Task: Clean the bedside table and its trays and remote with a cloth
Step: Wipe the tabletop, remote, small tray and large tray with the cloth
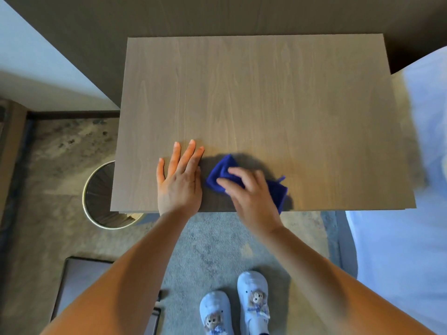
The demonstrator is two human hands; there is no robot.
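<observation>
The bedside table (254, 93) has a grey-brown wood-grain top that fills the middle of the view. A crumpled blue cloth (225, 172) lies near its front edge. My right hand (251, 192) presses down on the cloth, fingers curled over it. My left hand (180, 180) rests flat on the tabletop just left of the cloth, fingers spread and holding nothing. No trays or remote are in view.
A round waste bin (101, 199) with a gold rim stands on the floor at the table's front left corner. White bedding (416, 213) lies along the right side. A dark flat object (79, 281) sits on the floor at lower left. My slippered feet (237, 305) stand on grey carpet.
</observation>
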